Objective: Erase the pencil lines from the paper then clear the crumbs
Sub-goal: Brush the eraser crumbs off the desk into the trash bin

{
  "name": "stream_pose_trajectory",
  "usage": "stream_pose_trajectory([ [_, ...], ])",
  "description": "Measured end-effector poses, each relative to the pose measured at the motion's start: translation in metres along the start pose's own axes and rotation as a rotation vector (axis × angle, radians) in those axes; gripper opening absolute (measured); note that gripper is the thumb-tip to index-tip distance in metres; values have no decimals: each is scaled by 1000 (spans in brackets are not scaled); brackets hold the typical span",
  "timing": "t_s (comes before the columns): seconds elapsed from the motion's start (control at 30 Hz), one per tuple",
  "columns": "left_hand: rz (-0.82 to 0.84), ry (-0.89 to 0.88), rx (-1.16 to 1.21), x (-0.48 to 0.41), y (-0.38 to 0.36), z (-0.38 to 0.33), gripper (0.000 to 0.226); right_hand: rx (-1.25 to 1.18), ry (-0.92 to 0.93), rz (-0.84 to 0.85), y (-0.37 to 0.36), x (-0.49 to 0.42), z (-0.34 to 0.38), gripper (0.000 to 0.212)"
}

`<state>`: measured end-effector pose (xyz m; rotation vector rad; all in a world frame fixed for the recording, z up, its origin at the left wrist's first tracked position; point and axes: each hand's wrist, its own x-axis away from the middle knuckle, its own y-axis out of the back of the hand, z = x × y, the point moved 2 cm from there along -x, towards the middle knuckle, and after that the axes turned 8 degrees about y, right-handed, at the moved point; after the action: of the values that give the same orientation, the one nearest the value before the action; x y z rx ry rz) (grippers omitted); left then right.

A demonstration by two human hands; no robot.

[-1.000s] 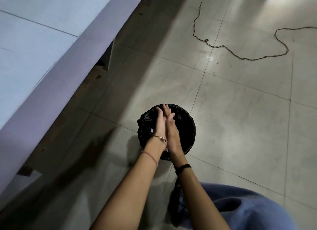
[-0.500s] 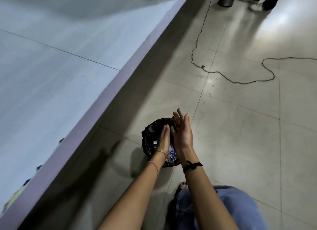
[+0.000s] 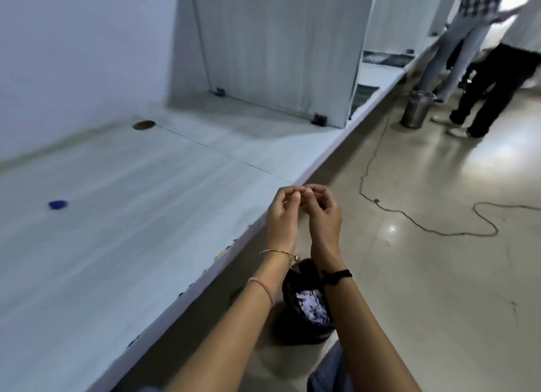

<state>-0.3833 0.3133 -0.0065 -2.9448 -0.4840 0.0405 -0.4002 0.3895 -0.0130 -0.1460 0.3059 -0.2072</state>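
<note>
My left hand (image 3: 281, 216) and my right hand (image 3: 324, 216) are raised side by side over the table's front edge. Their fingers are curled and the fingertips of both meet; I see nothing held in either. Below my wrists, on the floor, stands a small black bin (image 3: 304, 331) lined with a bag, with pale paper scraps (image 3: 311, 306) inside. The pale table (image 3: 131, 230) stretches to the left. No sheet of paper, eraser or pencil shows on it.
A small blue object (image 3: 58, 204) lies far left on the table, and a round cable hole (image 3: 144, 125) sits near the wall. A white partition (image 3: 281, 46) stands at the back. On the floor are a dark cable (image 3: 409, 217) and a metal bin (image 3: 417, 109); two people (image 3: 494, 78) stand beyond.
Both hands have lifted from flat over the bin to table-edge height, and their fingers have curled. My view has swung up from the floor to the table and room.
</note>
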Motion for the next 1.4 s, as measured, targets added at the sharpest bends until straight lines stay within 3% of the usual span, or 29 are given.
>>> stream_pose_trajectory([
  [0.13, -224, -131, -80, 25, 68, -53, 19, -95, 15, 190, -59, 33, 41, 12],
  [0.47, -623, -171, -181, 115, 261, -106, 16, -128, -55, 668, -190, 151, 79, 12],
  [0.73, -1045, -76, -547, 217, 391, -112, 14, -99, -79, 1039, -264, 253, 87, 13],
  [0.9, -1292, 261, -876, 279, 447, -104, 34, -41, -46, 1210, -291, 310, 84, 12],
  [1.0, -1299, 471, -861, 310, 463, -97, 45, 6, 13, 1294, -298, 335, 82, 13],
  [1.07, -1292, 518, -810, 322, 469, -91, 53, 36, 61, 1337, -304, 348, 80, 13],
  [1.2, -1242, 404, -687, 325, 453, -91, 64, 82, 187, 1433, -315, 370, 86, 18],
  [1.33, -1156, 324, -520, 312, 419, -100, 67, 90, 338, 1574, -319, 384, 91, 35],
  [1.4, -1101, 289, -447, 299, 410, -101, 70, 205, 443, 1601, -318, 379, 87, 42],
])
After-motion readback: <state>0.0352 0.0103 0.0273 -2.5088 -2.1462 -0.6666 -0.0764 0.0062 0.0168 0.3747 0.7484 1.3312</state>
